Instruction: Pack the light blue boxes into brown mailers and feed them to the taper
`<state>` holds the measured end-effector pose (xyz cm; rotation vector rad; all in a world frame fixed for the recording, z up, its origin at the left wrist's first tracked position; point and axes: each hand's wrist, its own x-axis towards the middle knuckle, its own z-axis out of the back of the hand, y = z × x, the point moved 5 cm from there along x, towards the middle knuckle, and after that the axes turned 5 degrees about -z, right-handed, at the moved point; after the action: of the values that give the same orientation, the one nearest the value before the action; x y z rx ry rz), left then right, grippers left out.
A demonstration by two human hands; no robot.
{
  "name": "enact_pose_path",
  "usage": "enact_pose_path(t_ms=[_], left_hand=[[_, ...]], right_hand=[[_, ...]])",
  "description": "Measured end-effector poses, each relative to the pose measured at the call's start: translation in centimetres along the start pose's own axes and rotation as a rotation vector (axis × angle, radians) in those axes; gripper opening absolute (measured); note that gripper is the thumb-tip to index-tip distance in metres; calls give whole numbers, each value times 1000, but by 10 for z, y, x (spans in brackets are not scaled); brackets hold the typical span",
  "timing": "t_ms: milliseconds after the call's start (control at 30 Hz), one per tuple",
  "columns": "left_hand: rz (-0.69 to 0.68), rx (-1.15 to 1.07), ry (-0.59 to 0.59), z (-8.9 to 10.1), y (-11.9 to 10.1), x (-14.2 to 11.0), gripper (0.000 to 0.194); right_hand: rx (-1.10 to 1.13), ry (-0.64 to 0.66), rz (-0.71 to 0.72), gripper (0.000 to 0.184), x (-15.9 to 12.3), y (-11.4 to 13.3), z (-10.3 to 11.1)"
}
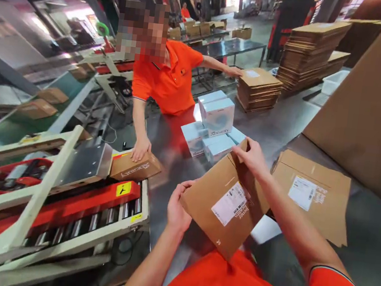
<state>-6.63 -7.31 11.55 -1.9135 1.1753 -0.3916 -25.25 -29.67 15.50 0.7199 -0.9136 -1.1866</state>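
Factory floor with roller conveyors spreads behind a metal table [291, 120], seen from the head camera. Both hands grip one brown box [222, 183] above the table's near side — left hand [179, 206] on its left edge, right hand [252, 157] pinching its upper edge. Pale blue boxes [217, 118] sit just beyond; flat cardboard [331, 195] lies right. Opposite, a co-worker [170, 76] touches another box [136, 166].

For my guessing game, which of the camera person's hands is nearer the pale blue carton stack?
Right. The right hand is just beside the pale blue carton stack; the left hand is farther away, nearer the body.
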Motion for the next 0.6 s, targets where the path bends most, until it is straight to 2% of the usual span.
enact_pose_path(t_ms=[100, 167, 200, 267, 300, 333, 367, 433, 467, 500, 533, 567, 600], left_hand=[[-343, 157, -36, 10, -29, -1, 30], [-572, 346, -86, 22, -45, 5, 25], [-652, 423, -149, 31, -51, 11, 25], [-729, 506, -324, 53, -58, 23, 30], [-738, 533, -380, 64, -58, 29, 34], [-733, 576, -373, 73, -57, 32, 39], [-711, 645, -293, 80, -55, 33, 45], [-610, 851, 0, 88, -43, 26, 52], [-546, 959, 138, 93, -36, 17, 52], [-489, 1052, 225, 99, -31, 8, 49], [-445, 1123, 247, 105, -28, 0, 46], [-420, 1164, 201, 112, -28, -3, 42], [-397, 1178, 104, 118, -29, -2, 39]], right_hand=[[197, 22, -43, 82, -8, 31, -13], [295, 90, 20, 86, -22, 43, -21], [336, 159, 79, 87, -34, 45, -28], [364, 359, 210, 93, -63, 39, -51], [336, 455, 260, 99, -78, 31, -65], [284, 515, 288, 104, -92, 19, -79], [221, 527, 293, 107, -103, 5, -91], [114, 448, 288, 106, -113, -20, -107], [88, 403, 311, 97, -115, -28, -112], [81, 381, 362, 84, -117, -33, -115], [91, 391, 433, 66, -119, -34, -117], [116, 419, 509, 48, -123, -33, -117], [152, 446, 570, 34, -126, -31, -116]])
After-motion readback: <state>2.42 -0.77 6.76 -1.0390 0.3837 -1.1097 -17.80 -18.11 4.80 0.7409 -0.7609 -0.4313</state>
